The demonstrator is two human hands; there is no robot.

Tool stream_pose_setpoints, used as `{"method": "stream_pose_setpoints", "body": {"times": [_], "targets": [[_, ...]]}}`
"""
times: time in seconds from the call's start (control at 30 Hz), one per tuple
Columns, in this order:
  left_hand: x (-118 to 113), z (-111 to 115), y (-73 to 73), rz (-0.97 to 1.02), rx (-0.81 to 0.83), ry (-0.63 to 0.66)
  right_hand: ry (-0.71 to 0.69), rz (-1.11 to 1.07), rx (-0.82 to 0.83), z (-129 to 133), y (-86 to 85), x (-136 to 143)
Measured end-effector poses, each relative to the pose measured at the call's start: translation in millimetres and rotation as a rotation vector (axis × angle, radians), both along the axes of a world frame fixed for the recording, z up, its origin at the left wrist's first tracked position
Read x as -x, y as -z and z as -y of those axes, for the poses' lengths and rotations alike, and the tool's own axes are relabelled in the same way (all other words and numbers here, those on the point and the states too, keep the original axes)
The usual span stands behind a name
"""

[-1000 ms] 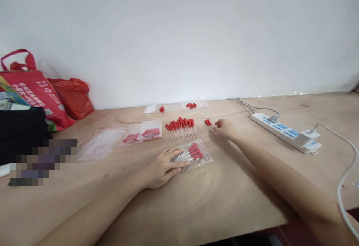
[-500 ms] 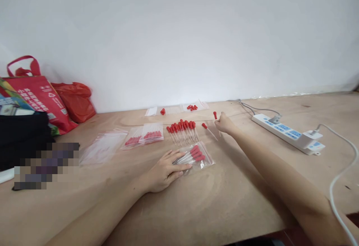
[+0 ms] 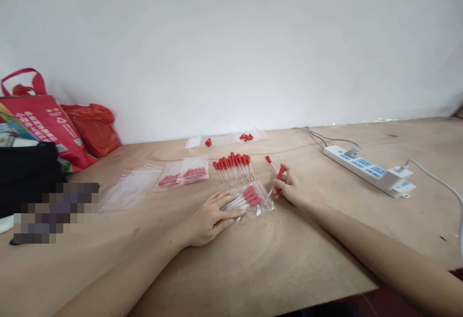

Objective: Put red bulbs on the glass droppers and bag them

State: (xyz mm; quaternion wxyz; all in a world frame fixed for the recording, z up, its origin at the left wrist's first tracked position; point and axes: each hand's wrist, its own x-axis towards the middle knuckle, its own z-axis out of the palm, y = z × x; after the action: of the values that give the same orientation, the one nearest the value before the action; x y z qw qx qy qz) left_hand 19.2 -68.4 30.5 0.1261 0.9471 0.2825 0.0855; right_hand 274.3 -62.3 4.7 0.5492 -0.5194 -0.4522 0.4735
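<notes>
My left hand lies with fingers spread on the left end of a clear zip bag, pressing it to the table. Several glass droppers with red rubber bulbs are inside that bag. At the bag's right end, my right hand is closed on a single dropper, red bulb up, its glass tip slanting down to the bag's mouth. I cannot tell whether the tip is inside. Another loose dropper lies just behind my right hand. A row of droppers rests beyond the bag.
Two filled zip bags and a stack of flat bags lie to the left. More bagged red bulbs are near the wall. A power strip with cables stands right; red bags and a black cloth are at left.
My right hand has moved nearer and left, bringing the dropper from behind to the zip bag's right end. My left hand stays on the bag. The view has shifted slightly.
</notes>
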Motion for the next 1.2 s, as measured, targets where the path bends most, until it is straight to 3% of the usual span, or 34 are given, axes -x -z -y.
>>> {"method": "stream_pose_setpoints", "body": {"times": [0.37, 0.53, 0.7, 0.9, 1.0, 1.2], "targets": [[1, 0, 0.3, -0.001, -0.024, -0.024, 0.073, -0.341, 0.113, 16, 5.2, 3], [1, 0, -0.1, 0.003, -0.018, -0.047, 0.09, -0.349, 0.161, 19, 3.0, 5], [0, 1, -1.1, 0.016, -0.031, -0.052, -0.07, -0.222, 0.144, 23, 4.2, 5], [0, 0, -0.2, -0.004, -0.034, -0.048, -0.174, 0.134, 0.095, 21, 0.8, -2], [0, 0, -0.4, -0.023, -0.032, -0.057, -0.302, 0.259, 0.065, 21, -4.5, -2], [0, 0, -0.7, -0.017, -0.017, -0.068, -0.504, 0.304, -0.055, 24, -12.2, 5]]}}
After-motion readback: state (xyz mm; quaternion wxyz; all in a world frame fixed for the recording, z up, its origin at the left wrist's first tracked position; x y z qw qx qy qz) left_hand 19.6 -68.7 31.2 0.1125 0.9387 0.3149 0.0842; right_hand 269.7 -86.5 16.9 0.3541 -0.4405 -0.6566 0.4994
